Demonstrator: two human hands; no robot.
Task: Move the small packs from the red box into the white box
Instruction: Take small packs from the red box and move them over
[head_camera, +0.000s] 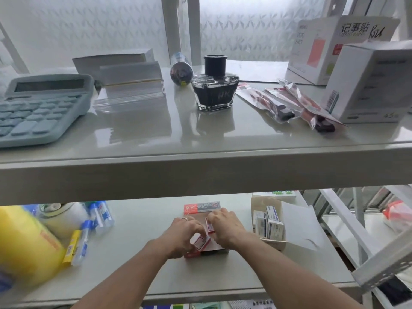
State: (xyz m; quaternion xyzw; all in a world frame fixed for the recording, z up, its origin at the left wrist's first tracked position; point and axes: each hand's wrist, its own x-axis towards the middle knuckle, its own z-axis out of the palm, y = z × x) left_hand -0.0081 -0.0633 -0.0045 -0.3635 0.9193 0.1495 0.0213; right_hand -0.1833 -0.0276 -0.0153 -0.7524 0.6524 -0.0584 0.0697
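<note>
Two hands work together in the red box (pixel 201 207) on the lower shelf (pixel 142 228). The left hand (pixel 185 233) pinches one small red-and-white pack (pixel 199 241); the right hand (pixel 225 228) grips another (pixel 209 227). The white box (pixel 270 219), just right, holds perhaps four packs (pixel 268 224).

both hands in red box (pixel 201 208), left hand (pixel 186 231) and right hand (pixel 225 228) each gripping a small pack (pixel 199 241), white box (pixel 268 221) right of red box
</note>
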